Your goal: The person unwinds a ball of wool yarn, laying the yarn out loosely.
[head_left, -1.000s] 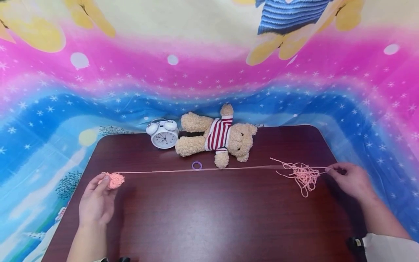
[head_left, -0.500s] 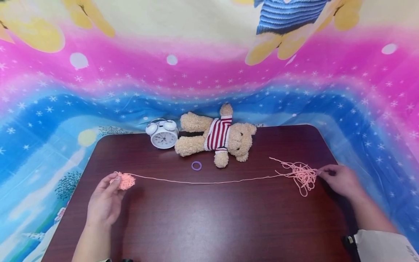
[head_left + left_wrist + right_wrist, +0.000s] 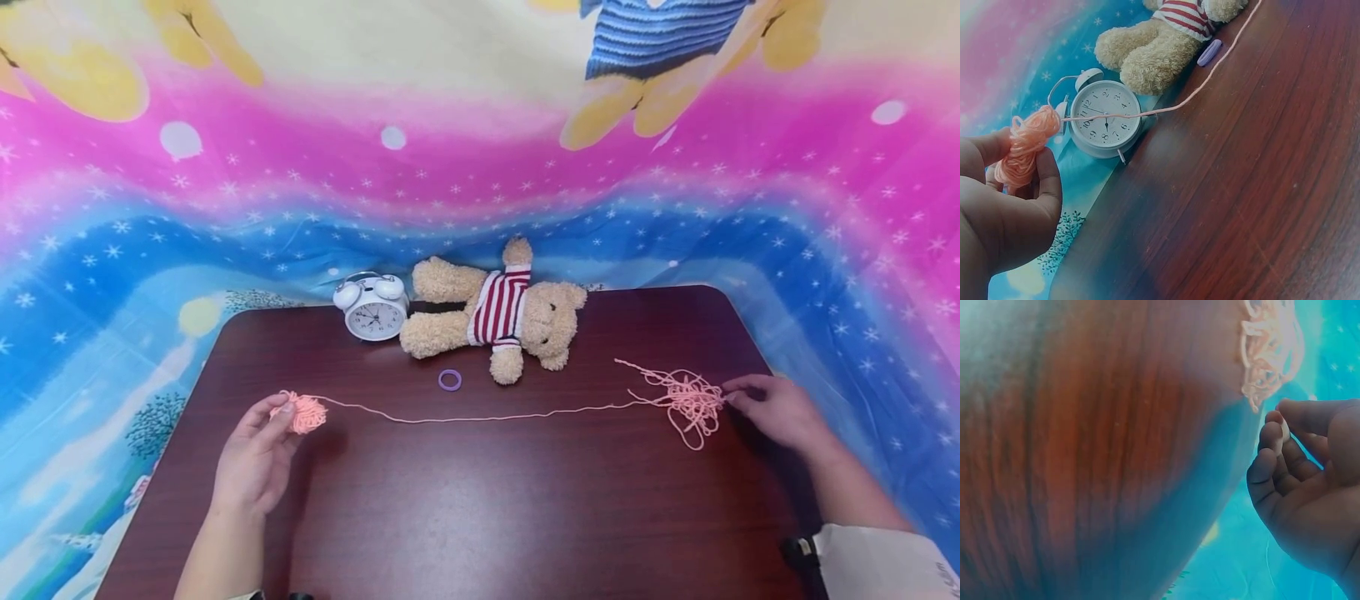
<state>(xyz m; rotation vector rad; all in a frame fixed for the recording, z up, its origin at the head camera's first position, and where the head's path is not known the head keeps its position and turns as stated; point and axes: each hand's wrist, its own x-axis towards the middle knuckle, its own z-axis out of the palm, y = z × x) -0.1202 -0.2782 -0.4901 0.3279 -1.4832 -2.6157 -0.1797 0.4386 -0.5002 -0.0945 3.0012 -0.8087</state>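
In the head view, a wound bundle of peach yarn (image 3: 306, 414) sits between the thumb and fingers of my left hand (image 3: 258, 458), raised over the left side of the table. The left wrist view shows the same bundle (image 3: 1027, 150) pinched at its sides. From it a slack strand (image 3: 480, 419) runs right to a loose tangle of yarn (image 3: 692, 404). My right hand (image 3: 776, 412) is at the tangle's right edge, thumb and index fingertips together, pinching yarn there. The right wrist view shows those fingertips just below the tangle (image 3: 1269, 353); the pinched bit is hard to make out.
A white twin-bell alarm clock (image 3: 375, 317) stands at the back edge of the dark wooden table (image 3: 480, 517). Beside it lies a teddy bear (image 3: 498, 308) in a striped shirt. A purple ring (image 3: 450, 380) lies before the bear. Patterned cloth (image 3: 480, 183) hangs behind.
My left hand has come right with the bundle, and the taut strand has gone slack and curved. My right hand has shifted slightly left, up against the tangle.
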